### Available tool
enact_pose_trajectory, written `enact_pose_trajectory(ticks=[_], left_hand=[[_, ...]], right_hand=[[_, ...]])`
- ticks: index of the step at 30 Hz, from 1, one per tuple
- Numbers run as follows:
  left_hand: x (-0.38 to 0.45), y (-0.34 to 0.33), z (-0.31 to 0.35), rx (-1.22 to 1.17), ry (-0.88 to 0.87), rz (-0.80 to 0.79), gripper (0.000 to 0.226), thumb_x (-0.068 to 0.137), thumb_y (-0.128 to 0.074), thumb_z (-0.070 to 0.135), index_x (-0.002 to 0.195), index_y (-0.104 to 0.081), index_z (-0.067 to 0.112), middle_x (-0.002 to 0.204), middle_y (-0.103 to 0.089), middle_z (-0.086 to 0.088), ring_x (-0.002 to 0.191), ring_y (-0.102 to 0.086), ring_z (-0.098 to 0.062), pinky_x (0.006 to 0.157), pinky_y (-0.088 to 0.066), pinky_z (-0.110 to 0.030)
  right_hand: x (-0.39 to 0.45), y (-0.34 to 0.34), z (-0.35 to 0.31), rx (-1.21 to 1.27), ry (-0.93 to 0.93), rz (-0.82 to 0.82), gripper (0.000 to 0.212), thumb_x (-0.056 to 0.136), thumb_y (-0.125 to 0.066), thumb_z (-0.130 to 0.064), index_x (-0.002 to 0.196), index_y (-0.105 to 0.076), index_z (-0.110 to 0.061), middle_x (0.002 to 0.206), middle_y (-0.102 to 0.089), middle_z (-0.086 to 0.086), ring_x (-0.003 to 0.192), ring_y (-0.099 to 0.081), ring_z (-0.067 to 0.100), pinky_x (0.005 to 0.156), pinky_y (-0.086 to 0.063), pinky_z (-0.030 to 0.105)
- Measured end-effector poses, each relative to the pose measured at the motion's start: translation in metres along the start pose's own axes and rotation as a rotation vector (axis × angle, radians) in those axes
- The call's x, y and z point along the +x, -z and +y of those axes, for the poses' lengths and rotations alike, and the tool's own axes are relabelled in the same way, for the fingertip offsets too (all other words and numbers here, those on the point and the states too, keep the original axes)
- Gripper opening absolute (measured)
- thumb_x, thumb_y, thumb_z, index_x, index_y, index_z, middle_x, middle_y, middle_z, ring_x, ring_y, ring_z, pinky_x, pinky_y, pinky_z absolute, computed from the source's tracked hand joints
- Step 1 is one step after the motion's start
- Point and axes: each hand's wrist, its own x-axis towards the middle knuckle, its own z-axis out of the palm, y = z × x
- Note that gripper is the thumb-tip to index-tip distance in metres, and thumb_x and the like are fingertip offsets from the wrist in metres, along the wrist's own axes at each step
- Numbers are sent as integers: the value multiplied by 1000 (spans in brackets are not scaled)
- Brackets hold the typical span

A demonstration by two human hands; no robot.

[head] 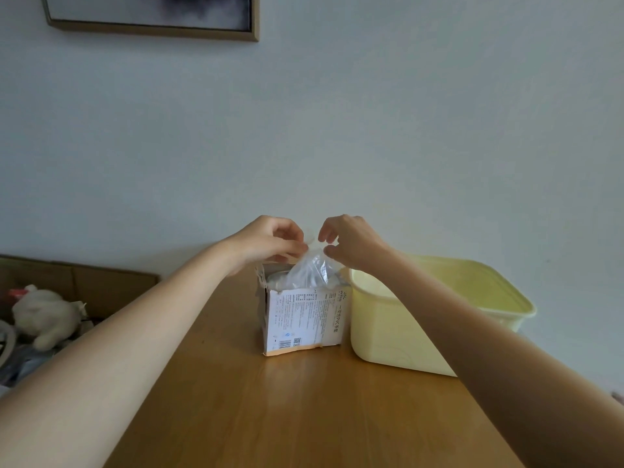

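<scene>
A white cardboard box [304,322] with printed text stands upright on the wooden table [304,407], its top torn open. A clear plastic glove [310,268] sticks up out of the box. My left hand [270,241] and my right hand [351,241] are both above the box, and each pinches the glove's top edge with curled fingers, left hand on the left side, right hand on the right. The rest of the box's contents look like more clear plastic, partly hidden by the glove.
A pale yellow plastic tub [439,312] stands right of the box, touching it. Left of the table a brown cardboard box [84,282] holds a white plush toy [44,315] and other items. A framed picture [152,15] hangs on the wall behind.
</scene>
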Motion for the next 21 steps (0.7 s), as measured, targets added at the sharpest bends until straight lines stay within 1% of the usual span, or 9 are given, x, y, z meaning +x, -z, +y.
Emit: enact_pose_trajectory(ticks=[1,3,5,7,11,14,16,18,21], left_hand=[[1,0,1,19,-24,17,8,83,-70,14,81,-62,15,86,-63,4,78,-63,-7,74,-53,-18],[1,0,1,35,-65,62,8,85,-68,16,80,-62,15,88,-62,3,77,-61,-6,75,-52,-19],[3,0,2,37,-89,96,9,86,-66,13,79,-60,13,85,-60,2,68,-60,-2,71,-51,-18],[3,0,2,34,-105,115,9,87,-65,10,80,-59,11,80,-59,2,58,-59,1,65,-51,-16],[4,2,-1,-42,-116,190,11,89,-62,10,80,-57,10,79,-62,-5,57,-65,-6,61,-54,-17],[4,2,0,-74,-109,213,13,93,-57,14,81,-51,13,88,-69,-7,62,-69,-15,63,-57,-23],[5,4,5,-55,-127,259,15,94,-55,17,81,-48,15,89,-71,-4,58,-68,-16,59,-55,-23],[8,8,13,-97,-168,346,17,94,-55,18,80,-47,17,89,-70,-3,50,-66,-14,51,-54,-21],[13,14,31,-137,-236,469,20,95,-54,17,78,-43,19,88,-71,-1,44,-63,-13,46,-50,-19]], right_hand=[[-2,1,-2,63,-14,-19,23,87,-51,-3,102,-68,-4,102,-67,9,91,-59,22,71,-42,21],[-6,0,-7,207,-49,-212,21,86,-51,-3,96,-68,2,89,-66,12,81,-59,20,79,-51,27],[-10,-6,-12,185,-75,-444,21,86,-57,-10,101,-64,4,89,-63,11,83,-62,21,93,-52,36],[-13,-15,-15,111,-66,-538,30,87,-62,-17,112,-59,1,96,-64,7,87,-66,20,92,-52,34],[-13,-35,-21,11,-11,-605,32,88,-62,-13,117,-58,1,103,-66,9,94,-69,23,91,-51,34],[-9,-45,-24,43,-69,-604,36,86,-62,-5,121,-54,0,107,-66,11,71,-67,15,78,-53,27],[-7,-49,-24,68,-86,-610,28,86,-62,-2,113,-53,-1,117,-62,13,61,-62,10,68,-52,21],[-8,-50,-23,63,-103,-600,12,87,-61,-2,93,-50,-5,118,-62,14,67,-65,13,64,-50,18],[-8,-54,-24,36,-112,-547,28,89,-59,-5,116,-53,0,118,-63,11,84,-67,16,68,-50,22]])
